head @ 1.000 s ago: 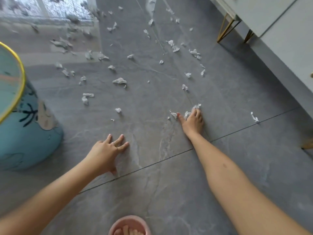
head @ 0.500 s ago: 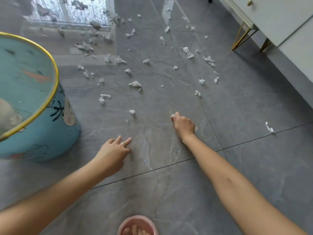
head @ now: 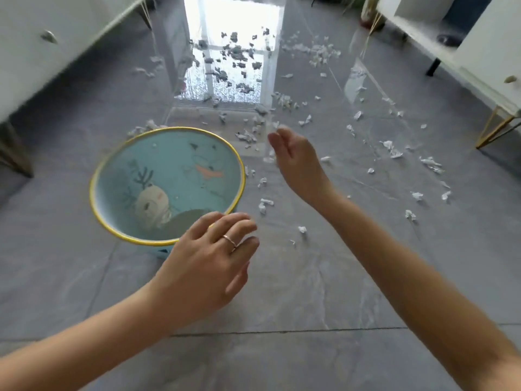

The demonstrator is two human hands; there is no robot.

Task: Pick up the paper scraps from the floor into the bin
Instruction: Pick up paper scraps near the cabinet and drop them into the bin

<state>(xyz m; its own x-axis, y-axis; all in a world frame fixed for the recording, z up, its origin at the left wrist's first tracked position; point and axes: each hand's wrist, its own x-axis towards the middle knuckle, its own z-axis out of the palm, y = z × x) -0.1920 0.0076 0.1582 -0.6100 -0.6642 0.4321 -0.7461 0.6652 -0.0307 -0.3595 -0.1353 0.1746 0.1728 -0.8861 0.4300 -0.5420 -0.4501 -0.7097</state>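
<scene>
The light blue bin (head: 169, 165) with a yellow rim stands on the grey floor, left of centre; a crumpled white wad (head: 152, 207) lies inside. My left hand (head: 205, 261) hovers at the bin's near right rim, fingers spread, a ring on one finger, nothing in it. My right hand (head: 296, 156) is raised to the right of the bin with curled fingers, closed on gathered paper scraps that are mostly hidden in the palm. Several white paper scraps (head: 266, 201) litter the floor to the right of the bin and beyond it.
A white cabinet on gold legs (head: 496, 128) lines the right side, and another white cabinet (head: 56, 52) lines the left. The bright window reflection (head: 231, 52) on the floor holds several more scraps. A dark furniture leg (head: 17, 159) stands at the far left.
Both hands have lifted off the floor. My right hand closed over the scraps near it and rose toward the bin. The view swung up and left, which brings the bin to centre.
</scene>
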